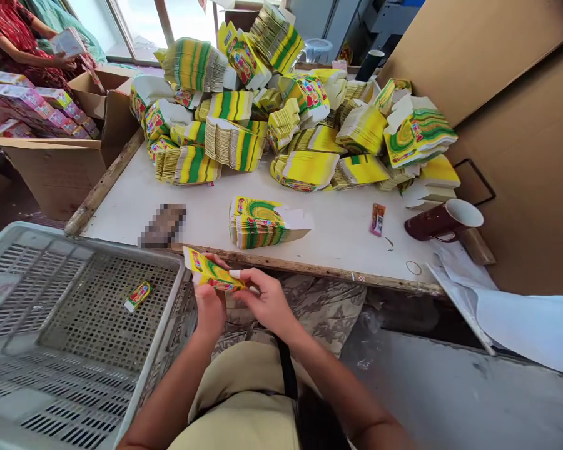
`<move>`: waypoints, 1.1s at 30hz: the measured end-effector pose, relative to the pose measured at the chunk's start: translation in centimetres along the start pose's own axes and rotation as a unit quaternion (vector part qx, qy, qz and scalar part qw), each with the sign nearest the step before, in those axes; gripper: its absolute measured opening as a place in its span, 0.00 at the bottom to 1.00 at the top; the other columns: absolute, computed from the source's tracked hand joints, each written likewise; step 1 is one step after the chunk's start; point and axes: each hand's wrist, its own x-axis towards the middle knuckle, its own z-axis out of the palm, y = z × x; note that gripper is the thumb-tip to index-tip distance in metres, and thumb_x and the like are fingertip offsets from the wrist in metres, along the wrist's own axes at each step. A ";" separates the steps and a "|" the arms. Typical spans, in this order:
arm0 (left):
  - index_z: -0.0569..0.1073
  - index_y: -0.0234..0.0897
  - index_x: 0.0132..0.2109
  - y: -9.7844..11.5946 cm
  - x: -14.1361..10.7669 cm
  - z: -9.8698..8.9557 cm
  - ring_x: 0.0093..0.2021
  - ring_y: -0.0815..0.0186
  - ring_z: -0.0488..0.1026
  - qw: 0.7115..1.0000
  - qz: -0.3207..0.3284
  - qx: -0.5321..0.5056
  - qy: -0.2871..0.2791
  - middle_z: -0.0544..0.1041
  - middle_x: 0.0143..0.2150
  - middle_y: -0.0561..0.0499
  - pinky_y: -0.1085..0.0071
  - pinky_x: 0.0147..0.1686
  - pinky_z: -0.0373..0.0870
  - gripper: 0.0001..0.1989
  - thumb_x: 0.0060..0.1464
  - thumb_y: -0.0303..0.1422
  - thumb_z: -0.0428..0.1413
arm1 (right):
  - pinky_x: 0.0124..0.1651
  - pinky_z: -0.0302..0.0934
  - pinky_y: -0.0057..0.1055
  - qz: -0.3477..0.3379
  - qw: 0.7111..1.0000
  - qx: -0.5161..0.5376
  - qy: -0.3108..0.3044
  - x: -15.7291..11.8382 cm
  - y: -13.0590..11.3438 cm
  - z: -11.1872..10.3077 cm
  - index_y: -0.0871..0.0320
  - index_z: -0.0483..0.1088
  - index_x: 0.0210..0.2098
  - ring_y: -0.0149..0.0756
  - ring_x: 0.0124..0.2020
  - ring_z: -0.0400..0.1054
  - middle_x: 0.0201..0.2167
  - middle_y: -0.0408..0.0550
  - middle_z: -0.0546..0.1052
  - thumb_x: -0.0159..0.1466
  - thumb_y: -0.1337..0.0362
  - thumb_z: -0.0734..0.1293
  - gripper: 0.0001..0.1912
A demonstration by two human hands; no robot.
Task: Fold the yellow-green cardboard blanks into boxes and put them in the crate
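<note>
A yellow and green printed carton is held between my two hands, just in front of the table's near edge. My left hand is closed round its left side, thumb in front and fingers behind. With thumb and fingers, my right hand pinches the right end of the same carton. Just beyond, on the white table, lies a stack of flat cartons of the same print, with white flaps to the right. One small carton rests in the grey plastic crate at my left.
Bundles of flat cartons are heaped along the table's back. A brown mug lies on its side at the right, near a small wrapper. Cardboard walls the right side. At far left, a person stands behind an open box.
</note>
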 end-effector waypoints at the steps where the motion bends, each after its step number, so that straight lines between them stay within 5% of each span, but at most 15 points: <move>1: 0.74 0.39 0.40 -0.3 -0.1 -0.7 0.36 0.66 0.72 0.999 0.003 0.033 -0.007 0.75 0.35 0.52 0.70 0.39 0.73 0.27 0.42 0.56 0.64 | 0.38 0.66 0.29 -0.004 1.000 -0.011 0.013 0.2 0.1 -0.8 0.56 0.75 0.40 0.34 0.34 0.70 0.34 0.44 0.78 0.61 0.62 0.70 0.08; 5: 0.78 0.38 0.37 0.4 0.3 -3.6 0.38 0.63 0.76 0.979 -0.021 0.195 -0.046 0.80 0.36 0.50 0.66 0.45 0.73 0.16 0.49 0.46 0.65 | 0.37 0.67 0.31 -0.064 0.996 -0.055 0.014 0.3 0.2 -3.8 0.54 0.77 0.38 0.35 0.33 0.73 0.33 0.45 0.80 0.64 0.63 0.67 0.06; 7: 0.80 0.36 0.39 2.0 1.0 -4.4 0.41 0.57 0.77 0.959 -0.072 0.239 -0.130 0.81 0.39 0.44 0.60 0.48 0.73 0.24 0.51 0.54 0.59 | 0.37 0.67 0.31 -0.115 0.988 -0.100 0.002 0.3 0.0 -4.9 0.52 0.78 0.40 0.34 0.33 0.73 0.33 0.45 0.80 0.66 0.64 0.66 0.08; 11: 0.72 0.35 0.60 5.6 2.1 -4.2 0.61 0.46 0.68 0.912 -0.103 0.269 -0.292 0.72 0.60 0.37 0.51 0.61 0.64 0.51 0.45 0.71 0.42 | 0.45 0.66 0.39 -0.200 0.943 -0.264 -0.019 0.4 -0.7 -6.0 0.47 0.78 0.42 0.37 0.38 0.71 0.36 0.45 0.81 0.69 0.66 0.62 0.13; 13: 0.63 0.37 0.66 6.1 2.1 -3.4 0.66 0.45 0.62 0.866 -0.074 0.357 -0.342 0.65 0.66 0.38 0.51 0.65 0.59 0.54 0.39 0.68 0.55 | 0.54 0.64 0.43 -0.236 0.919 -0.313 -0.050 0.4 -0.8 -5.8 0.44 0.77 0.42 0.37 0.40 0.71 0.37 0.42 0.82 0.69 0.67 0.61 0.14; 16: 0.59 0.39 0.66 4.9 1.2 -2.3 0.60 0.48 0.69 0.789 -0.057 0.489 -0.368 0.69 0.63 0.39 0.53 0.59 0.66 0.46 0.44 0.50 0.66 | 0.67 0.52 0.50 -0.276 0.914 -0.296 -0.036 0.0 -0.8 -4.6 0.40 0.72 0.50 0.39 0.53 0.69 0.48 0.41 0.79 0.67 0.66 0.65 0.15; 20: 0.58 0.40 0.63 2.6 -0.3 -1.7 0.53 0.55 0.74 0.769 0.000 0.543 -0.338 0.73 0.57 0.43 0.60 0.51 0.71 0.35 0.52 0.38 0.61 | 0.69 0.49 0.54 -0.140 0.974 -0.130 0.125 -0.7 -0.2 -3.0 0.46 0.50 0.68 0.47 0.69 0.52 0.69 0.52 0.57 0.65 0.56 0.67 0.36; 23: 0.51 0.42 0.66 1.7 -1.1 -1.9 0.56 0.55 0.72 0.758 0.062 0.545 -0.352 0.69 0.60 0.41 0.61 0.51 0.71 0.40 0.52 0.37 0.62 | 0.64 0.60 0.48 0.032 0.997 0.047 0.044 -0.9 0.7 -2.0 0.50 0.52 0.68 0.45 0.66 0.59 0.68 0.54 0.60 0.68 0.51 0.63 0.32; 26: 0.53 0.43 0.63 1.4 -1.4 -2.3 0.54 0.55 0.73 0.749 0.114 0.539 -0.368 0.70 0.56 0.42 0.62 0.47 0.73 0.36 0.52 0.36 0.61 | 0.59 0.66 0.44 0.127 0.974 0.174 -0.071 -0.9 1.8 -1.3 0.52 0.59 0.64 0.44 0.61 0.66 0.62 0.54 0.70 0.65 0.44 0.63 0.32; 29: 0.57 0.44 0.58 1.7 -1.3 -2.6 0.49 0.57 0.74 0.740 0.131 0.552 -0.362 0.70 0.52 0.45 0.63 0.43 0.73 0.31 0.50 0.32 0.61 | 0.59 0.66 0.45 0.135 0.968 0.200 -0.076 -0.9 2.2 -1.2 0.51 0.58 0.66 0.45 0.59 0.68 0.61 0.55 0.70 0.63 0.42 0.64 0.37; 33: 0.59 0.41 0.56 1.7 -0.9 -2.6 0.42 0.58 0.75 0.724 0.058 0.576 -0.374 0.72 0.48 0.46 0.64 0.39 0.73 0.29 0.46 0.30 0.59 | 0.67 0.56 0.48 0.016 0.994 0.061 -0.093 -1.4 1.4 -1.5 0.52 0.46 0.71 0.45 0.68 0.57 0.69 0.58 0.58 0.66 0.49 0.64 0.40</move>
